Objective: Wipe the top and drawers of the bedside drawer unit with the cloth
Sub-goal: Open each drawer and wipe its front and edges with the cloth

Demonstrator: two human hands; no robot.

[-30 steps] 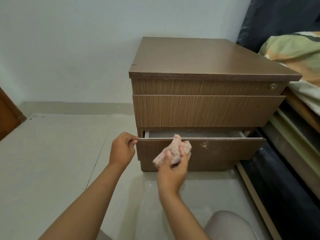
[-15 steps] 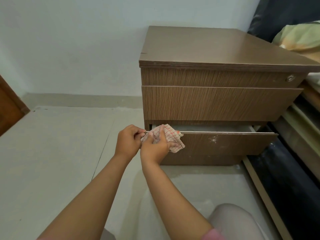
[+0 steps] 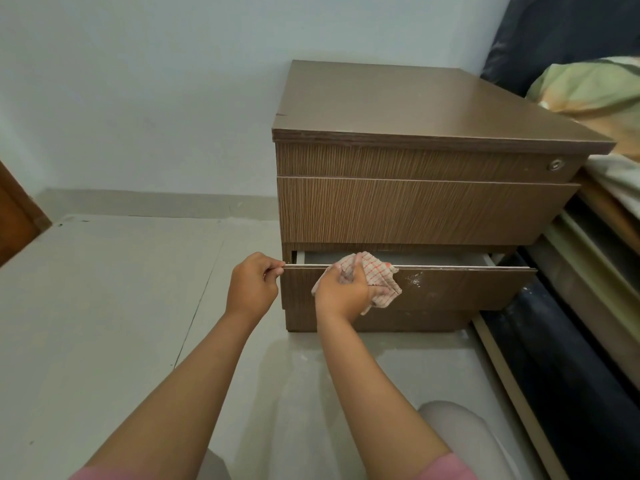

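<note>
The brown bedside drawer unit point(image 3: 415, 109) stands against the wall, its two upper drawers shut. The bottom drawer point(image 3: 457, 289) is pulled partly out, with pale specks on its front. My left hand point(image 3: 251, 285) pinches the left end of that drawer's top edge. My right hand point(image 3: 343, 289) holds a crumpled red-checked cloth point(image 3: 377, 277) draped over the drawer's top edge, left of the middle. The drawer's inside is mostly hidden.
A bed point(image 3: 595, 237) with a dark headboard and a green-patterned pillow point(image 3: 588, 88) stands close on the right of the unit. Pale tiled floor point(image 3: 104, 306) spreads to the left. A brown door edge point(image 3: 14, 216) shows at far left. My knee point(image 3: 450, 434) is at the bottom.
My right hand brought the cloth up onto the bottom drawer's top edge at its left end, then slid it rightward along the edge. My left hand kept its hold on the drawer's corner.
</note>
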